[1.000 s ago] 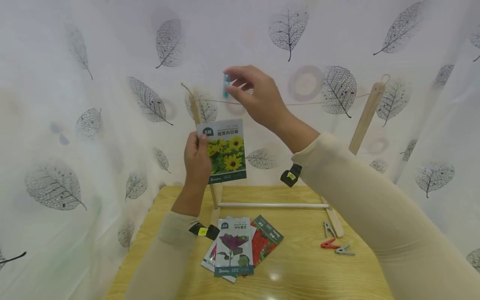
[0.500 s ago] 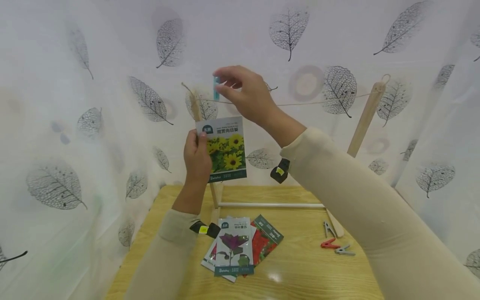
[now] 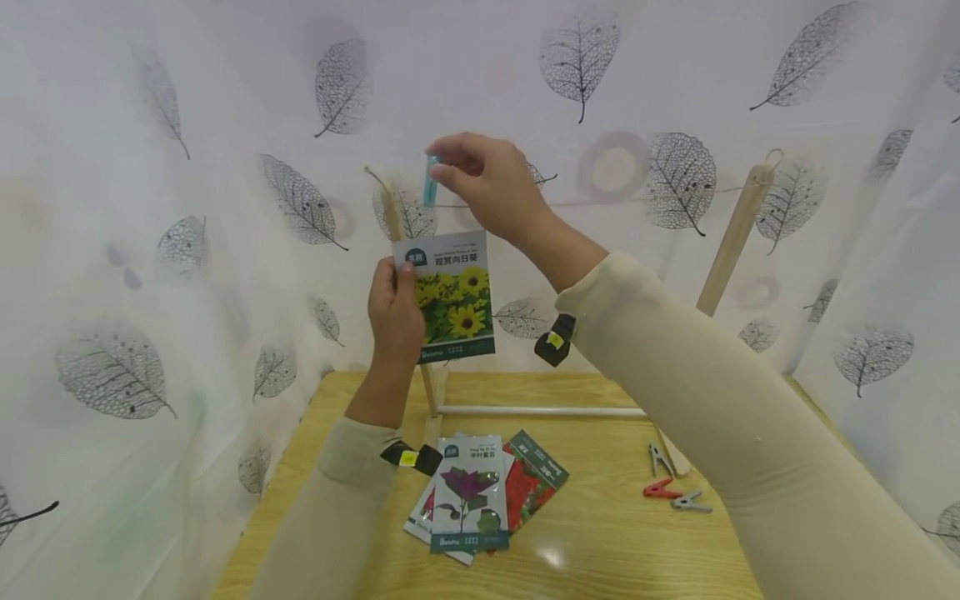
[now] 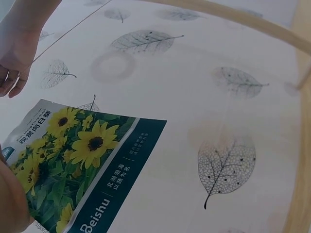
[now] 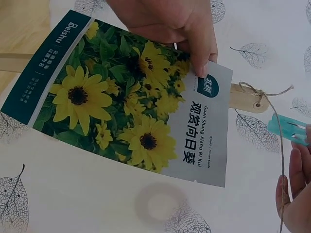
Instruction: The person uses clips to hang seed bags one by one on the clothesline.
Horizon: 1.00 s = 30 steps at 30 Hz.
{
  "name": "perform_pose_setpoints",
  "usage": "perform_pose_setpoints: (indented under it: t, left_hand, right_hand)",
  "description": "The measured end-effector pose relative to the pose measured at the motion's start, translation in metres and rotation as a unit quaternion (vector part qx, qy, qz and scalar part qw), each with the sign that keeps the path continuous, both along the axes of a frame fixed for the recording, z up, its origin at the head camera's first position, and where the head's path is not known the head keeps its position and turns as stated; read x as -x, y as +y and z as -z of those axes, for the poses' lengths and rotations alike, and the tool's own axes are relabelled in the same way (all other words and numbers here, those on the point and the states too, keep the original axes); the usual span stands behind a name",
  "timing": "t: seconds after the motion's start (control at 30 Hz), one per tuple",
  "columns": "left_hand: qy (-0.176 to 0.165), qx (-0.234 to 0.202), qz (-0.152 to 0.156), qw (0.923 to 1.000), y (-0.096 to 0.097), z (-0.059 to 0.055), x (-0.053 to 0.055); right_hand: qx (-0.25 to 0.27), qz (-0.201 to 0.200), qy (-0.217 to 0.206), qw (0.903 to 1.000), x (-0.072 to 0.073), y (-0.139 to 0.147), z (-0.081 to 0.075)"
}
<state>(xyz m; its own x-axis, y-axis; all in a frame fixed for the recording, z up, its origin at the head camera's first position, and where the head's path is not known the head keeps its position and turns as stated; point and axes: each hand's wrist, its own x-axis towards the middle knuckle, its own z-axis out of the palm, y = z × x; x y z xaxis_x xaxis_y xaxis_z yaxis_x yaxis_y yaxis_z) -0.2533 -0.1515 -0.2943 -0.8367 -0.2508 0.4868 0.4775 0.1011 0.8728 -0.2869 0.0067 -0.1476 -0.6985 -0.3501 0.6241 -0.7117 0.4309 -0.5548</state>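
"What's around, left to right?"

"A leaf-print sheet [image 3: 457, 67] forms the far backdrop. Before it stands a left post [image 3: 392, 215], tied with string [image 3: 622, 202] that runs to a right post [image 3: 733, 242]. A white rod [image 3: 540, 411] joins the frame low down. On the near part of the table [image 3: 622, 550], a purple-flower packet [image 3: 468, 500] overlaps a red-flower packet [image 3: 534, 479] at its right. Farther right lie a dark grey peg [image 3: 660, 458], a red peg [image 3: 660, 488] and a pale grey peg [image 3: 692, 501]."

"Anything in the way?"

"The sunflower packet [image 3: 453, 300] covers part of the left post, the right hand [image 3: 491, 183] hides some string, and the right sleeve [image 3: 675, 392] covers part of the right post."

"And the fingers?"

"The left hand [image 3: 396, 321] grips the sunflower packet by its left edge, thumb across the front, holding it upright just below the string. The right hand, above it, pinches a teal peg [image 3: 430, 183] between thumb and fingers, beside the string's left end and apart from the packet. I can't tell whether the peg bites the string."

"Any writing?"

"The held packet reads 'Guan Shang Xiang Ri Kui' and 观赏向日葵 at the top, 'Beishu' on the green band below. The purple-flower packet says 'Beishu' too."
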Motion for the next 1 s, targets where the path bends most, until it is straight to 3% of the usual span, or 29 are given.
perform_pose_setpoints:
  t: [0.37,0.63,1.0]
  left_hand:
    - [0.008,-0.005,0.008,0.9999,0.0022,-0.0032,-0.002]
    - [0.019,-0.011,0.004,0.9998,0.0016,-0.0039,-0.0018]
    - [0.035,-0.008,0.011,0.9993,-0.0022,-0.0051,0.0013]
  right_hand:
    - [0.028,-0.001,-0.025,0.9993,0.0007,0.0017,-0.0045]
    - [-0.022,-0.001,-0.047,0.9987,0.0017,0.0009,0.0001]
    - [-0.074,-0.021,-0.044,0.9961,0.0019,-0.0001,0.0047]
